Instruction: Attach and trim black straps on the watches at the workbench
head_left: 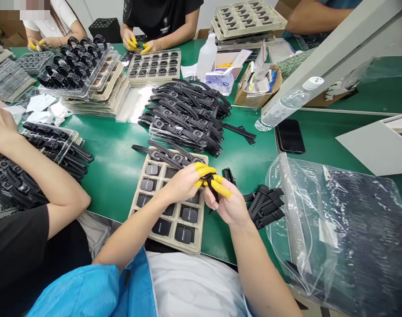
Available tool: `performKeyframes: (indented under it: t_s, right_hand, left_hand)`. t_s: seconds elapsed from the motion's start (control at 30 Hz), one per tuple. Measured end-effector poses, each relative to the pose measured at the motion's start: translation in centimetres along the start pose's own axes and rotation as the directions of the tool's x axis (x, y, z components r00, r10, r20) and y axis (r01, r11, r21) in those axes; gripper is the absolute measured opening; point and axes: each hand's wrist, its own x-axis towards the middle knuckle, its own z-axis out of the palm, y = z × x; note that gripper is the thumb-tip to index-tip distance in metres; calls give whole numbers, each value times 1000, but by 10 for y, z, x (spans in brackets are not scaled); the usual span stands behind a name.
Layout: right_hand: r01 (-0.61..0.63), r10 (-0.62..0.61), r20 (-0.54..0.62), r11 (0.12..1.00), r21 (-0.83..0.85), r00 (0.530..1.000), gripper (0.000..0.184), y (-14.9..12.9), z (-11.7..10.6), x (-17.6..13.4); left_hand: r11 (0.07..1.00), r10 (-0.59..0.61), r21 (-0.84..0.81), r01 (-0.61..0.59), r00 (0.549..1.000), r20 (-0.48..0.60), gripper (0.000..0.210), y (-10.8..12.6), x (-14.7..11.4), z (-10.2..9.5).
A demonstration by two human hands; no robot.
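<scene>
Yellow finger cots cover some fingertips of both hands. My left hand [186,182] and my right hand [229,200] meet over the tray's right side, pinching a small black watch [208,177] between them. Fingers hide most of it; a dark strap seems to hang by the right palm. Under my left forearm lies a beige compartment tray [201,240] holding square dark watch bodies [184,234]. Several watches with straps [177,157] rest across its far end. Right of my hands are a black strap piece [229,176] and a heap of loose straps [265,207].
Beyond the tray stands a stack of strapped watches [187,114]. A plastic bag of black straps [362,233] lies at right, near a phone [289,135] and water bottle [286,105]. A slanted grey post [333,48] rises behind. A co-worker's arm [49,171] is at left.
</scene>
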Motion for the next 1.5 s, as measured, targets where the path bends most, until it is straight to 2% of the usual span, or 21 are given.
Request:
performKeyframes:
  t_s: [0.23, 0.47, 0.63, 0.8, 0.97, 1.27, 1.37, 1.5]
  right_hand:
    - [-14, 13, 23, 998, 58, 1000, 39, -4, 0, 3]
    - [-53, 53, 8, 998, 33, 999, 45, -8, -2, 3]
    - [-99, 99, -1, 995, -1, 995, 49, -5, -5, 5]
    - [-98, 98, -8, 993, -68, 995, 50, -2, -6, 6]
    - [-112, 112, -14, 991, -78, 994, 51, 0, -7, 6]
    - [-55, 55, -4, 998, -4, 998, 49, 1, -6, 8]
    - [-47, 47, -10, 999, 9, 999, 50, 2, -5, 8]
    - [-74, 73, -51, 997, -26, 996, 51, 3, -4, 8]
  left_hand:
    - [997, 18, -79, -13, 998, 64, 47, 5, 1, -12]
    - [999, 4, 52, -7, 998, 65, 43, 4, 3, -10]
    - [981, 6, 194, -31, 991, 130, 39, 3, 4, -15]
    - [974, 48, 213, -80, 987, 153, 38, 8, 2, -20]
    - [955, -48, 298, -15, 978, 202, 37, 7, 1, -17]
    - [992, 39, 114, -53, 992, 116, 42, 2, -1, -16]
    - [986, 64, 148, -79, 993, 102, 43, 2, -1, -14]
    - [964, -1, 263, -40, 988, 151, 38, 3, -1, -13]
